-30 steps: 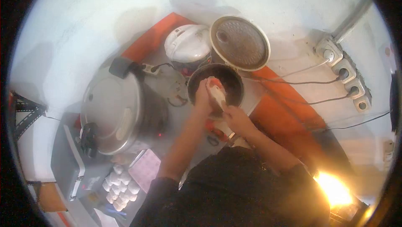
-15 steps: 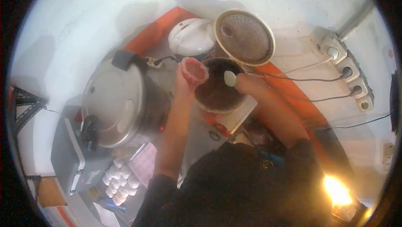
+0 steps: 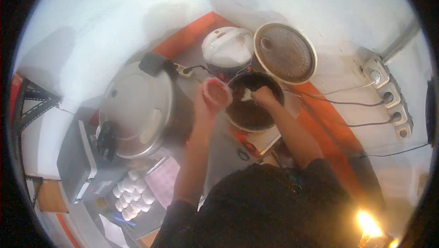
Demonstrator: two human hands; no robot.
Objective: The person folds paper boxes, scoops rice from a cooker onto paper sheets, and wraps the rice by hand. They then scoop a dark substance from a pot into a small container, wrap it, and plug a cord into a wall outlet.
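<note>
My left hand [image 3: 204,104] is closed around a small container with a reddish rim, perhaps a plastic bag [image 3: 216,93], tilted with its mouth facing up. My right hand [image 3: 266,96] grips a pale scoop [image 3: 247,95], whose head is inside the open rice cooker [image 3: 254,129]. Dark contents cover the cooker's inside, too hazy to identify. Its brown-stained lid [image 3: 286,52] is swung up behind it. The container in my left hand is beside the cooker's left rim.
A large metal pressure cooker [image 3: 135,111] stands left, near a white closed rice cooker [image 3: 227,49] at the back. Wall sockets [image 3: 387,96] with cables are right. Several small white bundles [image 3: 132,195] and a pink sheet [image 3: 162,179] lie lower left, beside a grey case [image 3: 75,161].
My right hand has brought the scoop lower into the cooker; its head was raised and plainly visible before. The view has shifted, so the surroundings appear farther right.
</note>
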